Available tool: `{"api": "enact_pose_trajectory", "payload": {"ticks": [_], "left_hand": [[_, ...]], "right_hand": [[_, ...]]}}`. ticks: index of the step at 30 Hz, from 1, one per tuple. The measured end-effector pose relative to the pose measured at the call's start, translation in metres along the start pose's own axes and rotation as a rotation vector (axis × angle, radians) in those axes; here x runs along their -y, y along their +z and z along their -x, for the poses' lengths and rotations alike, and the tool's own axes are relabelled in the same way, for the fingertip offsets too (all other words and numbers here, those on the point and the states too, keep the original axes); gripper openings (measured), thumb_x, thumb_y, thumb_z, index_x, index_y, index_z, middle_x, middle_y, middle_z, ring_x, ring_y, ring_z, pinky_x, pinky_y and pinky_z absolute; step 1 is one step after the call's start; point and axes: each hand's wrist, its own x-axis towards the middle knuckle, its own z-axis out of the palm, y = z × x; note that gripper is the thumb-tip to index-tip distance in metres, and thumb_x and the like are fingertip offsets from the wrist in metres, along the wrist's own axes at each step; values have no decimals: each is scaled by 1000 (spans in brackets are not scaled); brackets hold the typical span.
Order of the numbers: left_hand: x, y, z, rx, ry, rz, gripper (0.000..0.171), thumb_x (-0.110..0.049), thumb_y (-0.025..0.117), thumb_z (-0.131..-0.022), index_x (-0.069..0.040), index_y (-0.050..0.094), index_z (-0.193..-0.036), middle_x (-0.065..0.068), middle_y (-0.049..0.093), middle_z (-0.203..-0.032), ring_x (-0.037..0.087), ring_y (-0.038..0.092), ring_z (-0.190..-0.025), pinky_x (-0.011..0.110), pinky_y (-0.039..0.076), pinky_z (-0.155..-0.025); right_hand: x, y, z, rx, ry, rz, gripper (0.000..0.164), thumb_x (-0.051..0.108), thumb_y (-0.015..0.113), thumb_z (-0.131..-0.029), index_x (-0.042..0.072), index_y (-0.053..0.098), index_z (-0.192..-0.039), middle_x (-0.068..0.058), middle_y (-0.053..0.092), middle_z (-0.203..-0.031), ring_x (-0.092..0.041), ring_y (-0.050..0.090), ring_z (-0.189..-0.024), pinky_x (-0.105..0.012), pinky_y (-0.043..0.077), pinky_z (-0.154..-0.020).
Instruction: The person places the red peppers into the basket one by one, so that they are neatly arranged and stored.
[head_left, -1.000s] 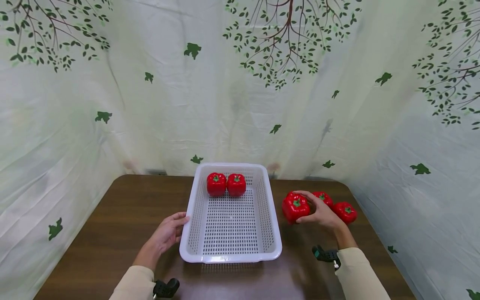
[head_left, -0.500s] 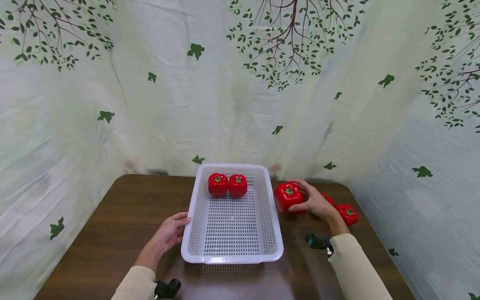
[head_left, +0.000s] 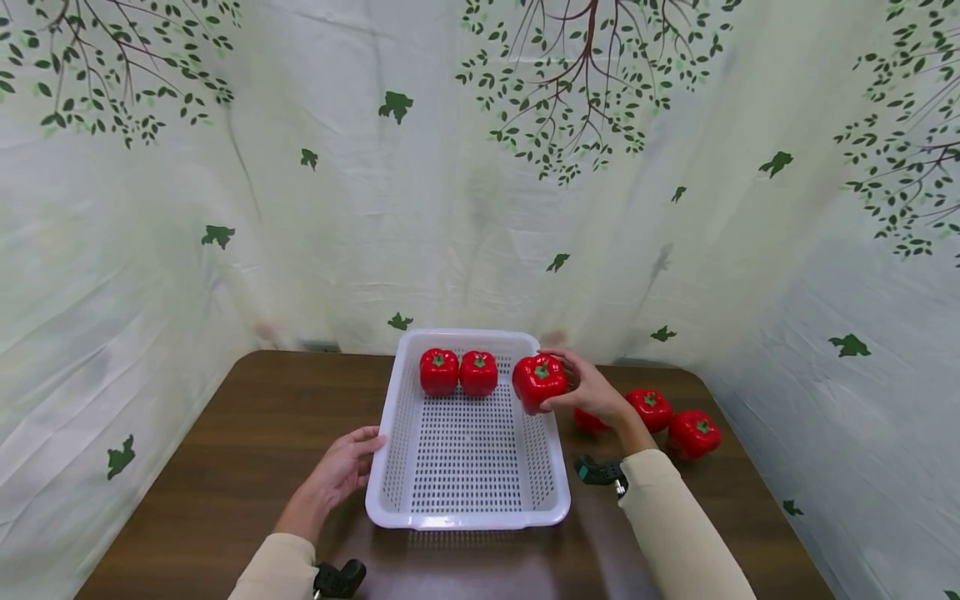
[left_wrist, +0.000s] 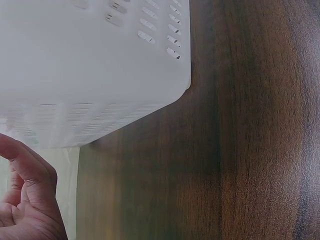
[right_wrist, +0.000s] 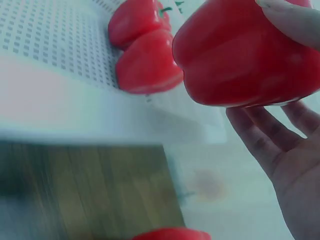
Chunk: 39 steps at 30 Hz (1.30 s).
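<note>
A red bell pepper [head_left: 539, 382] with a green stem is in my right hand [head_left: 588, 390], thumb on the near side and fingers behind it. It hangs over the right rim of the white slotted plastic basket [head_left: 468, 521]; the right wrist view shows the held pepper [right_wrist: 245, 55] above the basket's side. Inside the basket, at its far left, two red bell peppers stand side by side, a left one [head_left: 438, 372] and a right one [head_left: 478, 373]. My left hand [head_left: 345, 468] grips the basket's left rim; in the left wrist view its curled fingers [left_wrist: 35, 175] are partly cut off.
Right of the basket, on the brown wooden table [head_left: 247, 450], lie more red peppers: one half hidden [head_left: 591, 421] behind my right wrist, a middle one [head_left: 649, 408] and an outer one [head_left: 693, 434]. A leaf-patterned white curtain [head_left: 450, 208] surrounds the table's back and sides.
My right hand has carried the pepper leftward from the table on the right to above the basket's right rim. The left hand stays on the left rim, and the two peppers inside have not moved.
</note>
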Motion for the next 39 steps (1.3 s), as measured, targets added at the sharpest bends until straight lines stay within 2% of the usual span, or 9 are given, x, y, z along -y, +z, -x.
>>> {"api": "enact_pose_trajectory", "payload": {"ticks": [7, 14, 22, 31, 39], "left_hand": [[0, 0, -1, 1, -3, 6, 23, -22, 57, -97, -7, 55, -115, 5, 67, -102, 23, 68, -91, 38, 56, -78], [1, 1, -2, -19, -14, 5, 30, -24, 59, -97, -6, 54, -119, 6, 66, -106, 25, 67, -95, 41, 55, -81], [1, 2, -1, -16, -12, -3, 30, -23, 57, -97, -5, 53, -120, 7, 66, -108, 26, 67, -97, 40, 55, -81], [0, 0, 1, -9, -7, 14, 29, -23, 58, -97, -4, 53, -119, 6, 67, -106, 25, 67, -95, 40, 56, -80], [1, 1, 0, -9, -2, 9, 27, -23, 58, -97, -5, 55, -118, 7, 66, -105, 25, 67, -93, 40, 56, -80]], "right_hand": [[-7, 21, -16, -42, 7, -68, 90, 17, 85, -72, 17, 34, -146, -8, 44, -142, -34, 43, -127, -46, 51, -91], [-14, 43, -30, -66, 13, -126, 87, 12, 83, -74, 14, 34, -147, -8, 44, -141, -33, 44, -126, -46, 51, -92], [-20, 65, -44, -72, 27, -120, 79, 5, 78, -77, 12, 38, -144, -12, 44, -141, -35, 43, -125, -48, 50, -93], [-20, 89, -57, -89, 85, -132, 80, 4, 80, -74, 13, 39, -143, -12, 46, -139, -34, 43, -125, -46, 52, -89], [-18, 106, -70, -74, 119, -63, 82, 5, 82, -71, 16, 42, -141, -11, 46, -138, -34, 42, -125, -45, 53, -88]]}}
